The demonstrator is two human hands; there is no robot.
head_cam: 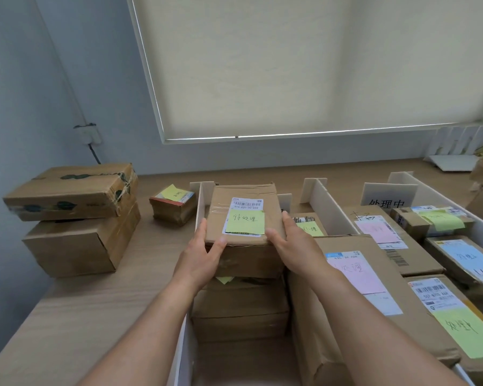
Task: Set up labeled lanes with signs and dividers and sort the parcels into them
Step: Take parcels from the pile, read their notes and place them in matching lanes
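Parcel [244,215] with green sticky note sits atop the stack at 12 o'clock, in the leftmost lane. My left hand [207,250] and right hand [293,243] clasp its near corners; I'd square it before releasing, clear of the white divider [200,201] at 11.

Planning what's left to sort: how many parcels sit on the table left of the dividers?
3: two big boxes stacked at far left, upper on lower, and a small parcel beside the leftmost divider. None seem hidden.
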